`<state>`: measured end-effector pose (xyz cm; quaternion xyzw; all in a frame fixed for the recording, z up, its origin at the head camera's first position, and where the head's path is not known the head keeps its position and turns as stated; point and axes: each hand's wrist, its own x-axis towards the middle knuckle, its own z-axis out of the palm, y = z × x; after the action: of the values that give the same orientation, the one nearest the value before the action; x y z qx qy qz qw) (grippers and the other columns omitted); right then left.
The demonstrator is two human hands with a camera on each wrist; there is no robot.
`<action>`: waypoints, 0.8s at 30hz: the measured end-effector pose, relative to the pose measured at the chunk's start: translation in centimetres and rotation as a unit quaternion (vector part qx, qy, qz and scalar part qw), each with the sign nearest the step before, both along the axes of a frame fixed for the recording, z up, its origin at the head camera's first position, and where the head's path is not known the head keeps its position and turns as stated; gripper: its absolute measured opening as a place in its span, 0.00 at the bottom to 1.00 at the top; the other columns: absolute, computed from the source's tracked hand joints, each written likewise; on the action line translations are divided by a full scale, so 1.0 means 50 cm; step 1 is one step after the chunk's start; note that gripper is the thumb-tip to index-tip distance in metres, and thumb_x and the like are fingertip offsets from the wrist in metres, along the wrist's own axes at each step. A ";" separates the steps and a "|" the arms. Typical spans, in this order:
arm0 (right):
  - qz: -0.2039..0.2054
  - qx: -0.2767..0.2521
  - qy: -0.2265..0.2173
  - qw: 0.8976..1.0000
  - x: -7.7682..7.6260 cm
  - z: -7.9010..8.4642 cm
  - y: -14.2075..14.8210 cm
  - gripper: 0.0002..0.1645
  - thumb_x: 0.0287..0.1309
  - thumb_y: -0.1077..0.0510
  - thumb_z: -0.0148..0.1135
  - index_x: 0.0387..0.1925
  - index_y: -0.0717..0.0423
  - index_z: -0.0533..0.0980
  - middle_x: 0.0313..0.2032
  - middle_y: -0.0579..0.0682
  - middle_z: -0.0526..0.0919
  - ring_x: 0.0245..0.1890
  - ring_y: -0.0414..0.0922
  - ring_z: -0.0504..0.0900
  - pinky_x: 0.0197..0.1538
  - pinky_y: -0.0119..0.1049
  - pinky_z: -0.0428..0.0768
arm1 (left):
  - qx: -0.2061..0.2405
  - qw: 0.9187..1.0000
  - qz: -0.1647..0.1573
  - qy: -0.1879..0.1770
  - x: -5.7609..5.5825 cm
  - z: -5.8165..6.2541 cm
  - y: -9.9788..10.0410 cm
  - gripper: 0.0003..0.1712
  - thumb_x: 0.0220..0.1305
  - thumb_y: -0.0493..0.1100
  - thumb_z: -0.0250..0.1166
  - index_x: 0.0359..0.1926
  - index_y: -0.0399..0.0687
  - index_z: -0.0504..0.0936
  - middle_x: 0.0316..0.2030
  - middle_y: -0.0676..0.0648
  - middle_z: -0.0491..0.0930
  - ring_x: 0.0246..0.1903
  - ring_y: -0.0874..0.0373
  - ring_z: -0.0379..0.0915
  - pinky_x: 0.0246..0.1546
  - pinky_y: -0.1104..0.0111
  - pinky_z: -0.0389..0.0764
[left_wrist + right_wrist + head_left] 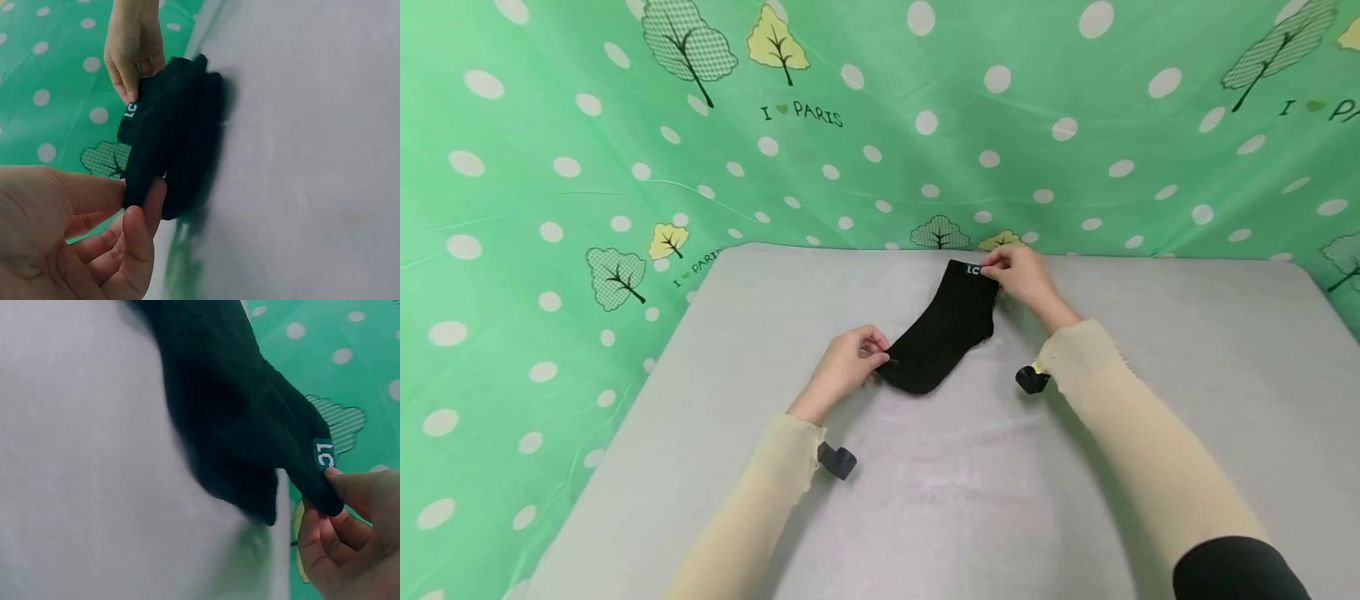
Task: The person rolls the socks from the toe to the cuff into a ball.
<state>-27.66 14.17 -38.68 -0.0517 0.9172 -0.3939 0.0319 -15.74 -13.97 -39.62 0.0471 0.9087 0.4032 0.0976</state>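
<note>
A black sock with white letters at its cuff is stretched diagonally between both hands over the grey table. My left hand pinches the toe end between thumb and fingers. At the far end, my right hand pinches the cuff beside the lettering. In the left wrist view the sock looks folded lengthwise in layers, its underside close over the tabletop. The right wrist view shows the sock's heel hanging down and the thumb right at the white letters.
A grey cloth-covered table spreads under the hands. Behind it and to the left hangs a green curtain with white dots and printed trees. Small black devices are worn at the cream sleeves' cuffs.
</note>
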 end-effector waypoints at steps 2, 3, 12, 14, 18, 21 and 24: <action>0.003 0.004 0.006 1.000 -0.005 -0.013 -0.001 0.11 0.69 0.59 0.59 0.46 0.62 0.81 0.40 0.60 0.83 0.29 0.43 0.75 0.31 0.32 0.73 | -0.022 1.000 -0.002 0.017 -0.001 -0.005 0.000 0.03 0.64 0.36 0.66 0.38 0.43 0.81 0.35 0.45 0.84 0.25 0.60 0.78 0.27 0.71 0.77; 0.006 0.008 0.009 1.000 -0.006 -0.020 -0.002 0.11 0.68 0.59 0.60 0.46 0.63 0.81 0.40 0.60 0.83 0.30 0.44 0.75 0.33 0.32 0.72 | -0.035 0.999 -0.003 0.025 -0.001 -0.007 0.001 0.03 0.64 0.36 0.67 0.38 0.44 0.81 0.35 0.45 0.84 0.27 0.60 0.78 0.30 0.70 0.78; 0.006 0.071 0.024 0.997 -0.003 -0.040 -0.006 0.13 0.65 0.60 0.63 0.46 0.65 0.77 0.43 0.63 0.81 0.43 0.55 0.78 0.48 0.46 0.76 | -0.132 0.990 -0.007 0.050 -0.007 -0.004 0.012 0.09 0.61 0.40 0.71 0.41 0.46 0.81 0.40 0.45 0.83 0.37 0.54 0.80 0.44 0.62 0.79; 0.010 0.091 0.039 0.995 0.007 -0.031 -0.011 0.16 0.64 0.59 0.65 0.48 0.65 0.76 0.47 0.63 0.79 0.47 0.58 0.77 0.53 0.51 0.75 | -0.139 0.989 -0.011 0.046 -0.008 -0.001 0.012 0.10 0.61 0.40 0.71 0.42 0.47 0.81 0.41 0.45 0.84 0.39 0.54 0.82 0.44 0.63 0.80; 0.051 0.131 0.067 0.988 0.049 -0.007 -0.028 0.16 0.61 0.60 0.67 0.47 0.63 0.76 0.47 0.63 0.78 0.48 0.59 0.78 0.54 0.53 0.75 | -0.123 0.991 -0.044 0.027 -0.008 0.003 0.007 0.09 0.64 0.33 0.64 0.44 0.49 0.80 0.46 0.46 0.85 0.40 0.54 0.82 0.42 0.64 0.80; 0.116 0.145 0.054 0.981 0.094 0.010 -0.044 0.12 0.59 0.61 0.68 0.44 0.60 0.78 0.42 0.59 0.81 0.43 0.54 0.79 0.49 0.48 0.78 | -0.132 0.986 -0.094 0.029 -0.008 0.006 0.000 0.17 0.63 0.26 0.57 0.43 0.51 0.81 0.49 0.45 0.83 0.43 0.52 0.79 0.46 0.63 0.79; 0.195 0.139 0.026 0.971 0.142 0.022 -0.062 0.11 0.56 0.62 0.70 0.41 0.58 0.79 0.39 0.55 0.82 0.40 0.50 0.80 0.47 0.45 0.79 | -0.151 0.977 -0.146 0.033 -0.008 0.009 -0.008 0.21 0.59 0.24 0.57 0.45 0.51 0.81 0.47 0.43 0.79 0.45 0.50 0.74 0.50 0.60 0.75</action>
<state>-20.55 11.05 -37.57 -0.2350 0.9355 -0.2474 0.0915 -16.12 -14.39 -39.17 0.1767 0.9452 0.2409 0.1314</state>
